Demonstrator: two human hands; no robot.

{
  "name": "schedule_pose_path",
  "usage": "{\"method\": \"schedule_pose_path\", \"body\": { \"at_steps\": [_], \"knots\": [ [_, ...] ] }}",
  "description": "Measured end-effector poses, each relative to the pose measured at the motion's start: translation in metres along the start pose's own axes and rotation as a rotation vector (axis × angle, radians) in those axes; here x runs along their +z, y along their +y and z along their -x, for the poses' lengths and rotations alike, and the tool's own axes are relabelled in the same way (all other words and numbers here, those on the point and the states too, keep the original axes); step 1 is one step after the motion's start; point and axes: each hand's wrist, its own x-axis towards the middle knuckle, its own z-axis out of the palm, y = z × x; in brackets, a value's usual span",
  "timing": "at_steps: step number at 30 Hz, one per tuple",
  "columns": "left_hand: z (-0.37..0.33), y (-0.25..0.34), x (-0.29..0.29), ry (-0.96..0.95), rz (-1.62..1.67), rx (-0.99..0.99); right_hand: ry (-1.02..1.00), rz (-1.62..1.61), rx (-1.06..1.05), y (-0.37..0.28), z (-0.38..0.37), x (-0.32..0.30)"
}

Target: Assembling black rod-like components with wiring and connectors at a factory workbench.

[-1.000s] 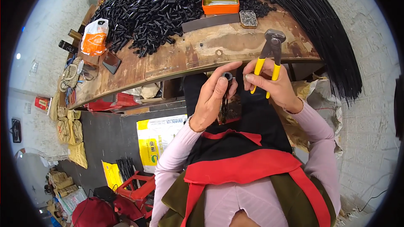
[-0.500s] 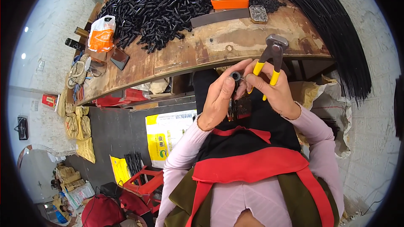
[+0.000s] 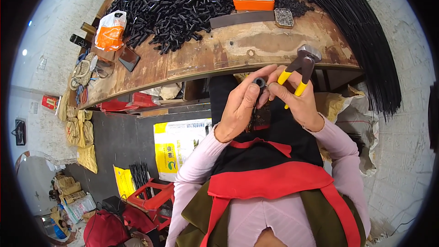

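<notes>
"Step in hand?"
"Seemingly working at the end of a black tube (image 3: 260, 83), pinched in the left hand (image 3: 238, 109), near the worktop (image 3: 194, 59) edge."
"Right hand (image 3: 297, 104)?"
"Curled around pincers (image 3: 308, 55); anything small pinched too, cannot tell."
"Next?"
"Probably calls for steadying."

Tube (image 3: 259, 82) L, pliers (image 3: 308, 67) R

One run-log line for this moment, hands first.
left hand: holds tube | right hand: holds pincers | table: black pile, orange tin

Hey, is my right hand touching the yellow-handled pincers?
Touching. The head view shows the right hand holding the pincers, one yellow handle tucked behind its thumb.
</notes>
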Motion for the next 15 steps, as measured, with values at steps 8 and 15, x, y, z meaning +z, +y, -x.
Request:
{"method": "schedule_pose_path", "body": {
  "at_steps": [8, 15],
  "knots": [
    [0.0009, -0.0025, -0.0019, 0.01, 0.02, -0.016, 0.031, 0.012, 0.015, 0.0026, -0.0032, 0.0007],
    [0.001, 0.0002, -0.0032, 0.005, -0.021, -0.062, 0.048, -0.032, 0.0, 0.0075, -0.0032, 0.0013]
  ]
}}
